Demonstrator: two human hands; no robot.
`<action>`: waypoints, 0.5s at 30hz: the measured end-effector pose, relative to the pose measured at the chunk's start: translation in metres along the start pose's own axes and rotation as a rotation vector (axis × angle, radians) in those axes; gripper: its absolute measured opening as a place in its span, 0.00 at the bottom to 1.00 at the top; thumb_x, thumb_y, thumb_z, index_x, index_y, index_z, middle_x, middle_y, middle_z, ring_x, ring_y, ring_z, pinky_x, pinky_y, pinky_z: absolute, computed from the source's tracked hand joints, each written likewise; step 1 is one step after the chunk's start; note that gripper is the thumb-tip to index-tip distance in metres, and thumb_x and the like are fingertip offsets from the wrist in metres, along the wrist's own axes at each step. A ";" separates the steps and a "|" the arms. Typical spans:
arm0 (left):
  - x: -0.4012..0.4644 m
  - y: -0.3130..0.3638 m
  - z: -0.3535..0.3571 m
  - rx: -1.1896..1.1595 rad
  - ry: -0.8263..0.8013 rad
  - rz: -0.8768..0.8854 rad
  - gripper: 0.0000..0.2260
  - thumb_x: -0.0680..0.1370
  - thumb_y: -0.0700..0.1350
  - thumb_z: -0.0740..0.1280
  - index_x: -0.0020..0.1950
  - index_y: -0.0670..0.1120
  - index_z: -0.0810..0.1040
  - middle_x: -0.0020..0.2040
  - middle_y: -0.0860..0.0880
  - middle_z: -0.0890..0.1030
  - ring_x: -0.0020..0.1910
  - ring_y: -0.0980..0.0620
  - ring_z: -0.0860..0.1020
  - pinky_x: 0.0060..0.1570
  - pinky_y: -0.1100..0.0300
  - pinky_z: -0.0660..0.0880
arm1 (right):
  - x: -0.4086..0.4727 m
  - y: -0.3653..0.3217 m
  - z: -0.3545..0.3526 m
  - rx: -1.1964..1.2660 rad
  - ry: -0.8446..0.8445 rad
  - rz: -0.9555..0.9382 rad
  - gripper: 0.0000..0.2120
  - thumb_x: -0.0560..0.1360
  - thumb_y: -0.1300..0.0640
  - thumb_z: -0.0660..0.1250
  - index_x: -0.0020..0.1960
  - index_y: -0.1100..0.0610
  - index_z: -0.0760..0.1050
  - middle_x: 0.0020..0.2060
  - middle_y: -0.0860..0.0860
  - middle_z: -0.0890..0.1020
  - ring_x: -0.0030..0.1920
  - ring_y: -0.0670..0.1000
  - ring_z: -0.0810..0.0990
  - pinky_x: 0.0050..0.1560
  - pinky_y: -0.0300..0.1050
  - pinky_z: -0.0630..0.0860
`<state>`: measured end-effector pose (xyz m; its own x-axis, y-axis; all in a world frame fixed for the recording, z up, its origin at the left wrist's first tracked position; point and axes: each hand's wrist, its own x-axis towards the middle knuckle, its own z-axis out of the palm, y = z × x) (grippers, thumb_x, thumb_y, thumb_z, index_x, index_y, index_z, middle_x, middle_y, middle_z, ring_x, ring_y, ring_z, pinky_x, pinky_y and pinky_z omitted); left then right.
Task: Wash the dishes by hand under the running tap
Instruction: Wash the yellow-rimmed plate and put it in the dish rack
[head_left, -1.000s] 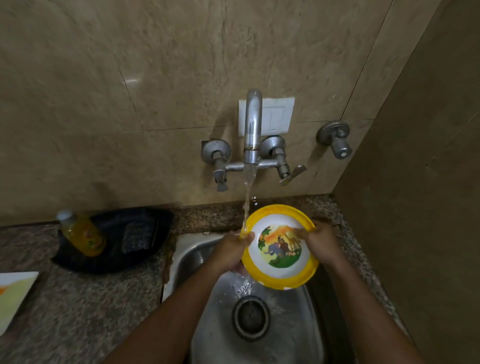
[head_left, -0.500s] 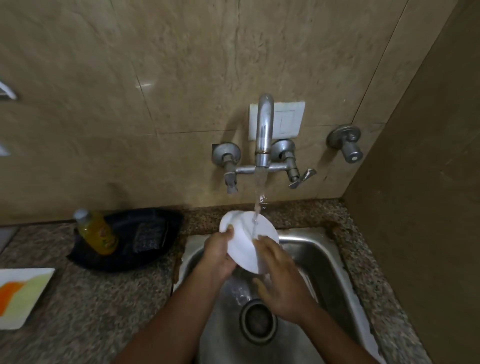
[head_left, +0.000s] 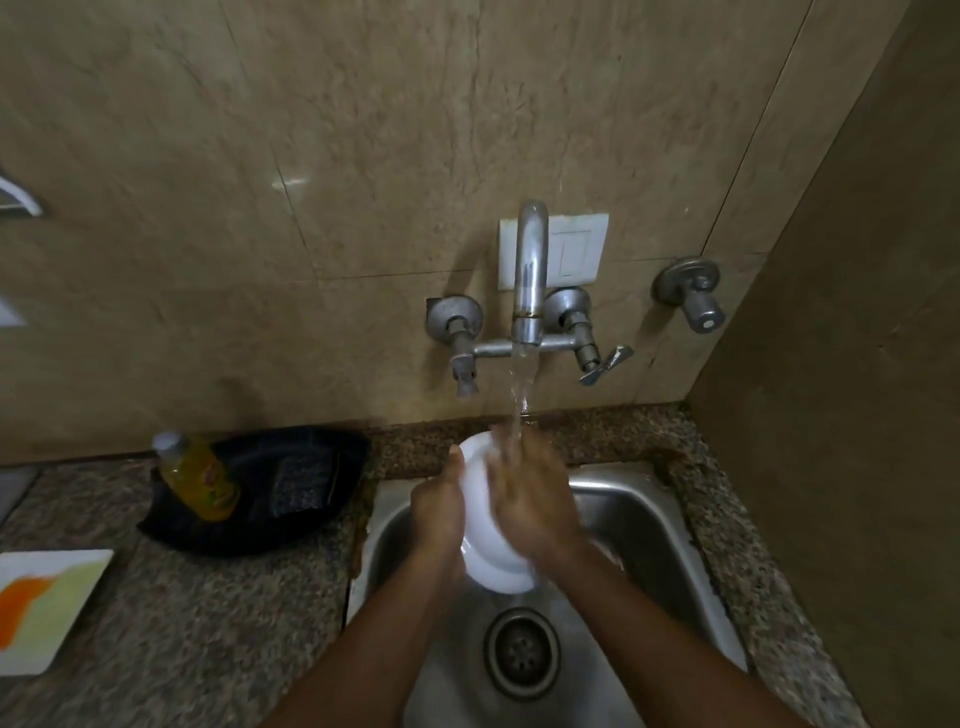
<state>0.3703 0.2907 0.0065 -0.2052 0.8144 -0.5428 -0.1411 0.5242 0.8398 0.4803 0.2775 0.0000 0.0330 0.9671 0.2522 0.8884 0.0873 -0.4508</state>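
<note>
White underside up, the bowl is sitting between my two hands, held on edge over the steel sink, just in front of the tap and above the drain. My left hand is clasping the bowl's left rim, thumb lying along the upper edge, fingers wrapped behind where I cannot see them. My right hand is lying flat on the bowl's back with the fingers spread and unclenched, pressing on it rather than gripping it; it is blurring in the picture. Water is running from the tap in a thin stream and landing on the fingers of my right hand at the top of the bowl.

To the left of the sink, on the speckled stone counter, a black tray is resting against the wall, holding a yellow bottle tilted on its left part and a dark sponge beside that. Farther left of the sink, at the edge of view, a white plate with orange and pale green patches is lying flat on the counter. Behind the tap, a white switch plate is showing on the beige tiled wall.
</note>
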 end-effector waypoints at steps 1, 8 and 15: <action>-0.001 -0.001 -0.003 0.006 -0.012 -0.011 0.20 0.76 0.61 0.66 0.48 0.44 0.83 0.48 0.43 0.85 0.49 0.45 0.82 0.58 0.48 0.76 | -0.009 0.001 0.001 -0.001 -0.058 -0.127 0.25 0.82 0.43 0.46 0.74 0.51 0.65 0.69 0.54 0.71 0.70 0.55 0.67 0.71 0.53 0.63; -0.008 -0.010 -0.007 -0.039 -0.085 -0.081 0.32 0.66 0.72 0.63 0.54 0.47 0.82 0.50 0.44 0.85 0.52 0.41 0.81 0.60 0.42 0.74 | -0.021 0.071 -0.014 0.404 -0.015 0.463 0.09 0.82 0.48 0.58 0.54 0.45 0.78 0.52 0.49 0.83 0.54 0.53 0.80 0.54 0.49 0.75; -0.022 0.005 0.021 0.057 -0.109 0.131 0.16 0.82 0.53 0.60 0.45 0.45 0.81 0.42 0.47 0.83 0.44 0.50 0.80 0.48 0.57 0.75 | -0.039 0.007 -0.009 0.104 0.048 -0.119 0.28 0.81 0.46 0.50 0.77 0.58 0.61 0.75 0.52 0.65 0.77 0.51 0.59 0.77 0.49 0.53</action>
<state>0.3940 0.2805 0.0226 -0.1121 0.8969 -0.4277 -0.0645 0.4229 0.9039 0.4893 0.2384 -0.0051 -0.0460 0.9361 0.3487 0.8353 0.2275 -0.5006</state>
